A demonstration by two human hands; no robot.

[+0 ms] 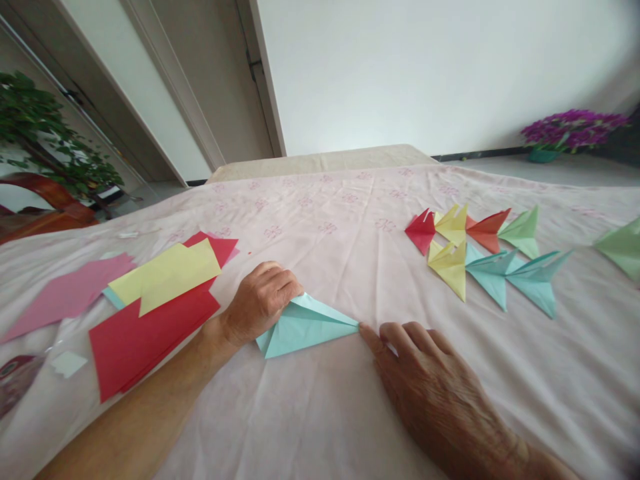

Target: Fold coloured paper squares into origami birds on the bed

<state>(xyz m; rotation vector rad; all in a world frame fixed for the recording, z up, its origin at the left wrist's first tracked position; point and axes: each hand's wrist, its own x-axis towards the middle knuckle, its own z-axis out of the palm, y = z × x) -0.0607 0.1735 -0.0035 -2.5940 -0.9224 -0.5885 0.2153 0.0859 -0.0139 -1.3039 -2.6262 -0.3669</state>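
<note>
A light blue folded paper triangle (307,327) lies on the pale pink cloth (325,220) in front of me. My left hand (260,301) rests on its left end, fingers curled and pressing the fold down. My right hand (425,373) lies flat on the cloth with fingers stretched out, the fingertip touching the triangle's right tip.
A stack of red, yellow and pink paper sheets (150,300) lies at the left. Several finished folded paper shapes (480,257) in red, yellow, orange, green and blue lie at the right, one more green shape (623,247) at the far right. A potted plant (45,133) stands at the left, purple flowers (570,130) at the back right.
</note>
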